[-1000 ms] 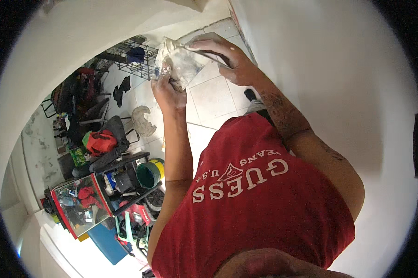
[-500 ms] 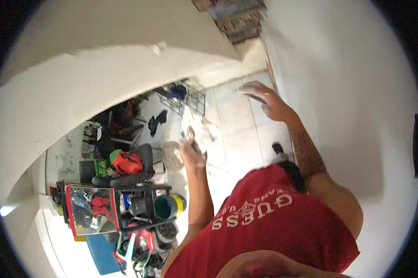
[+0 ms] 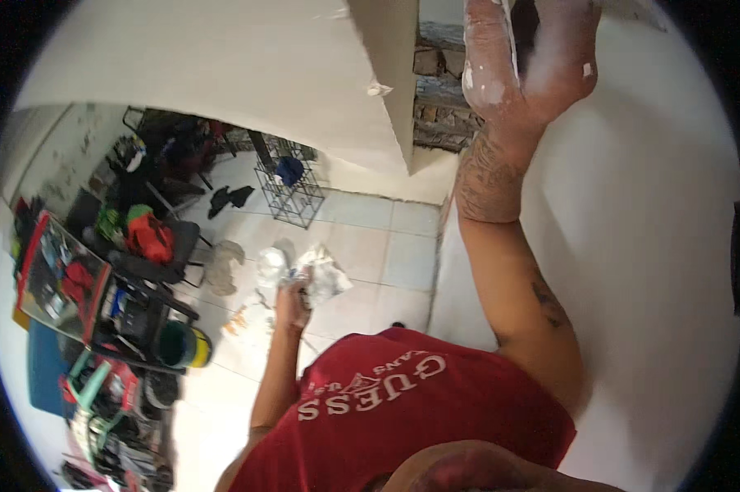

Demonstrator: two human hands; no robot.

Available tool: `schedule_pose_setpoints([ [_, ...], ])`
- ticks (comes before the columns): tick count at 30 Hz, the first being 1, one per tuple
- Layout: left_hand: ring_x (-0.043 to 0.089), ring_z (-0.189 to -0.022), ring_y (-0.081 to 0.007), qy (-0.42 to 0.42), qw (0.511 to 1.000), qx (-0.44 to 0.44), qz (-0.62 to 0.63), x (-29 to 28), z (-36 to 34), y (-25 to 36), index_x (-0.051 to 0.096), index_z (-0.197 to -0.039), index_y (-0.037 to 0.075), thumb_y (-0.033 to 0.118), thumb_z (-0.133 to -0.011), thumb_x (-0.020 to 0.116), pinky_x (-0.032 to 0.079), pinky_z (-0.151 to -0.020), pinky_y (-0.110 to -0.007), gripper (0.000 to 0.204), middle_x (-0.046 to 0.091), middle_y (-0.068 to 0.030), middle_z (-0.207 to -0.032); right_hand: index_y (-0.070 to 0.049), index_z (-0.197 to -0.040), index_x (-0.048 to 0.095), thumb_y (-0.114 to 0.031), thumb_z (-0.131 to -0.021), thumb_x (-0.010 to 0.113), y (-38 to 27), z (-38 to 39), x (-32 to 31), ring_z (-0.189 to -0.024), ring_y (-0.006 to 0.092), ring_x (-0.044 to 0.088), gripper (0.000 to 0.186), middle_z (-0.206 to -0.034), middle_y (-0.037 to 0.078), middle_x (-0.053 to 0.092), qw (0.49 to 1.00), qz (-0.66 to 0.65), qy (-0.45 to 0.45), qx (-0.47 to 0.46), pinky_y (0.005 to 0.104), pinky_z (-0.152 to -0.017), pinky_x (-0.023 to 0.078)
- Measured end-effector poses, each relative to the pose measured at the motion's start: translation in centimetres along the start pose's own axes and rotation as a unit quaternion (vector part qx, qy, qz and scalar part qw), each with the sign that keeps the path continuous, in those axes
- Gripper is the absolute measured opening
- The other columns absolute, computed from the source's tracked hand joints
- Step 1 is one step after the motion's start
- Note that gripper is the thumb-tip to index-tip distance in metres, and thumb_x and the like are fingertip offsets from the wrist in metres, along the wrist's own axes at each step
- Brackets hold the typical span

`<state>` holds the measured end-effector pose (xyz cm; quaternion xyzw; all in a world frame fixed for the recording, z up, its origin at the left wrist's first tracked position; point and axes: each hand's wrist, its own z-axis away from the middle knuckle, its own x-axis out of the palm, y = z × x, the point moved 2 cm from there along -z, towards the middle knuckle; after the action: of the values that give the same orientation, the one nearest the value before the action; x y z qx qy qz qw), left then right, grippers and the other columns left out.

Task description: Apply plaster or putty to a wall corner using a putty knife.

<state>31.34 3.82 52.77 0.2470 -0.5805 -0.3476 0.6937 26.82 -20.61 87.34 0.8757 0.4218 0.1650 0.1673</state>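
Observation:
My right hand point(image 3: 535, 97), smeared with white paste, is raised close to the wall at the top of the view. Its fingers and thumb close around a thin flat plate point(image 3: 514, 41) with a white edge; the far end leaves the picture. Lower on the left, my left hand point(image 3: 292, 312) grips a flat, white-smeared piece point(image 3: 324, 277) whose kind I cannot make out. White paste covers much of it. Just beyond that hand, a pale round container point(image 3: 272, 267) appears on the floor.
A smooth white wall point(image 3: 648, 246) runs along my right. Ahead, a pale beam point(image 3: 263, 74) juts out near exposed brick point(image 3: 444, 115). Left are a wire rack point(image 3: 292, 193), a chair with an orange bag point(image 3: 150, 238), a glass case point(image 3: 62, 279), and a green-and-yellow bucket point(image 3: 185, 343).
My right hand has risen up along the wall, from low over the floor to near the brick. My left hand has shifted left in view, still gripping the white-smeared piece.

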Motion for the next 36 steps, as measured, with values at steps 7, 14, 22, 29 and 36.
schedule_pose_setpoints([
  [7,0.041,-0.041,-0.0047,0.089,0.995,0.043,-0.009,-3.0,0.4,-0.4,0.050,-0.080,0.004,0.001,-0.072,0.043,0.031,-0.033,-0.016,0.011,0.049,0.0023,-0.060,-0.003,-0.103,0.049,-0.013,-0.071,0.053,0.7,-1.6,4.5,-0.102,0.0282,0.042,0.034,-0.105,0.015,0.046,0.994,-0.095,-0.034,-0.031,0.0372,-0.087,0.032],
  [14,0.042,-0.044,-0.0057,0.065,0.998,-0.003,-0.010,-0.5,0.5,0.9,0.052,-0.078,0.004,0.005,-0.074,0.046,0.032,-0.037,-0.018,0.007,0.048,0.0028,-0.060,-0.001,-0.106,0.048,-0.019,-0.073,0.053,0.7,-0.4,6.1,-0.103,0.0283,0.040,0.038,-0.107,0.016,0.044,0.987,-0.133,-0.075,-0.049,0.0364,-0.089,0.030],
  [22,0.045,-0.053,-0.0067,0.005,0.996,-0.065,-0.065,-0.7,-0.7,0.2,0.049,-0.085,-0.001,0.000,-0.072,0.041,0.035,-0.044,-0.016,0.015,0.050,-0.0015,-0.070,-0.003,-0.094,0.050,0.002,-0.055,0.049,2.2,5.2,4.9,-0.092,0.0295,0.047,0.039,-0.100,0.017,0.050,0.989,-0.055,-0.099,-0.095,0.0368,-0.081,0.038],
  [29,0.037,-0.042,-0.0049,0.087,0.993,-0.031,-0.068,-2.2,-0.4,-0.5,0.053,-0.080,0.003,0.005,-0.073,0.042,0.027,-0.036,-0.017,0.013,0.048,0.0018,-0.060,-0.009,-0.093,0.051,-0.002,-0.059,0.052,2.3,9.3,5.4,-0.092,0.0311,0.047,0.035,-0.098,0.015,0.048,0.987,-0.088,-0.133,-0.009,0.0423,-0.082,0.038],
  [36,0.031,-0.036,-0.0042,0.103,0.991,-0.052,-0.069,-1.9,-1.3,-0.5,0.053,-0.078,0.005,0.007,-0.073,0.043,0.023,-0.032,-0.018,0.011,0.043,0.0040,-0.053,-0.020,-0.090,0.057,-0.006,-0.061,0.058,1.9,11.3,6.2,-0.102,0.0279,0.043,0.033,-0.103,0.005,0.048,0.986,-0.129,-0.091,0.050,0.0476,-0.089,0.028],
])
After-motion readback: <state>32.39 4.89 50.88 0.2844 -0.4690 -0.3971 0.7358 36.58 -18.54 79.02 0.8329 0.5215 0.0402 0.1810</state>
